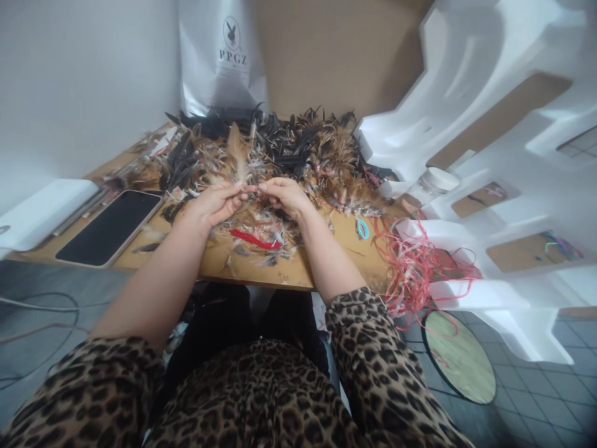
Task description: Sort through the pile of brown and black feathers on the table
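My left hand (220, 204) is closed in a pinch over the middle of the table. A light brown feather (237, 152) stands up from its fingertips, its base hidden there. Close on the right, my right hand (285, 196) pinches too, its fingertips nearly meeting those of the left. What it holds is too small to make out. Below both hands lies a bundle of red strands (255, 239) among loose feather scraps. Behind them spreads a large heap of brown and black feathers (326, 149).
A phone (109, 227) and a white box-like object (46, 211) lie at left. On the right are a light blue ring (362, 229), tangled pink-red strips (415, 267) and white moulded foam (466, 81). A printed white bag (224, 74) stands behind. A round stool (459, 358) is below right.
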A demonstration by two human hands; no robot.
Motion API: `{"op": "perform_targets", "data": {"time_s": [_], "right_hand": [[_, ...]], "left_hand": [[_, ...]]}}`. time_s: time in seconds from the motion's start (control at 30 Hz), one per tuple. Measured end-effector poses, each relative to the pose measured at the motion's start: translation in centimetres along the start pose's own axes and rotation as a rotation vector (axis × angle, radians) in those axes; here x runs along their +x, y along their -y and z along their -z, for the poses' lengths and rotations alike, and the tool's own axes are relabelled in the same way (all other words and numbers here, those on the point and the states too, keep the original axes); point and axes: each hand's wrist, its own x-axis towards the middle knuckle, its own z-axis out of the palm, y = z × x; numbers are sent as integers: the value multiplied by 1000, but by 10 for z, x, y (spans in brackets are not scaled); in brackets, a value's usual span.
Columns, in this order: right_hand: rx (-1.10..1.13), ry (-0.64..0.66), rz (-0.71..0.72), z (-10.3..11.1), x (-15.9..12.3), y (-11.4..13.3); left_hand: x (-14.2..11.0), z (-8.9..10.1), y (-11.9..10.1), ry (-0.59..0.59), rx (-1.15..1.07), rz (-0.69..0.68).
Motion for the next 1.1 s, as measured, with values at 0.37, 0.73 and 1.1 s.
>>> {"op": "perform_targets", "data": {"time_s": [0.37,0.73,1.1], "right_hand": [[-167,-96,136,-14,-8,4],[79,-36,91,-4,-3,-5],[189,-156,39,0,-2,-1]], "left_hand": [[-7,-7,0,57,85,62],[-8,-4,-1,123,21,85],[-4,-2,0,30,13,78]]}}
